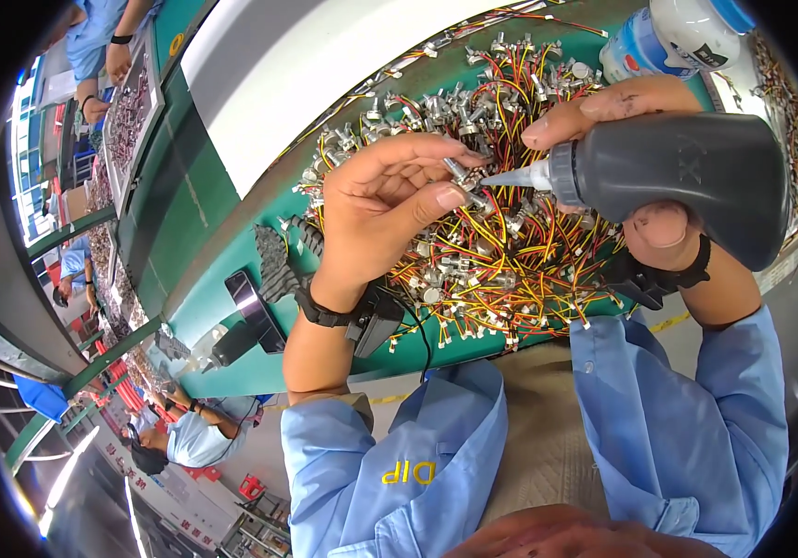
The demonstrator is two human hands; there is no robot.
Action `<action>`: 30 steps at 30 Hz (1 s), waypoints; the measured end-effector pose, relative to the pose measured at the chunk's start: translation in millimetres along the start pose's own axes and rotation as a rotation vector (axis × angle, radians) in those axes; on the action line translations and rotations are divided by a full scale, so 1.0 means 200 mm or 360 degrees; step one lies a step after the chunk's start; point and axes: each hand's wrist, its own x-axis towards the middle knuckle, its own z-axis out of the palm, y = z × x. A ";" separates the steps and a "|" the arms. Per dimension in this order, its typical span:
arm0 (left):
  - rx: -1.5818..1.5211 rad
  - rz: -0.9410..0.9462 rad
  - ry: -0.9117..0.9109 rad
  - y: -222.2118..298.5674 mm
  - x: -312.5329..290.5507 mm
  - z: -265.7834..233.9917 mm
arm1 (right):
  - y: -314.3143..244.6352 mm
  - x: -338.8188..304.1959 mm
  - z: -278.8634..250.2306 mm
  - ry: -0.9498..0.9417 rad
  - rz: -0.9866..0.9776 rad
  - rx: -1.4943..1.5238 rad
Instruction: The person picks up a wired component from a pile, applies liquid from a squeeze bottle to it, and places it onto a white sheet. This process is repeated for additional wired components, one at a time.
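Over the green desk [250, 377], pinches a small metal part [458, 170] with a threaded shaft between thumb and fingertip of the left hand [375, 200], just left of the nozzle [521, 176], apparently to steady it and present it to the tip. Grasps a dark squeeze bottle [696, 177] in the grip of the right hand [640, 98], tipped onto its side with nozzle pointing left, likely for easy squeezing and aiming. Cannot tell touching from just apart at the tip. Works directly above the heap of wired metal parts [501, 270], presumably for quick reach.
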 end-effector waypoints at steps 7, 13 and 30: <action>0.0000 -0.0037 0.0043 0.00 0.00 0.00 | -0.03 0.02 -0.03 -0.0105 -0.0021 -0.0065; 0.0027 0.0016 0.0034 -0.01 0.00 0.00 | -0.02 0.01 -0.04 -0.0135 -0.0038 -0.0070; -0.0019 0.0009 0.0032 0.00 0.00 0.00 | 0.01 0.05 -0.09 -0.0378 -0.0497 -0.0203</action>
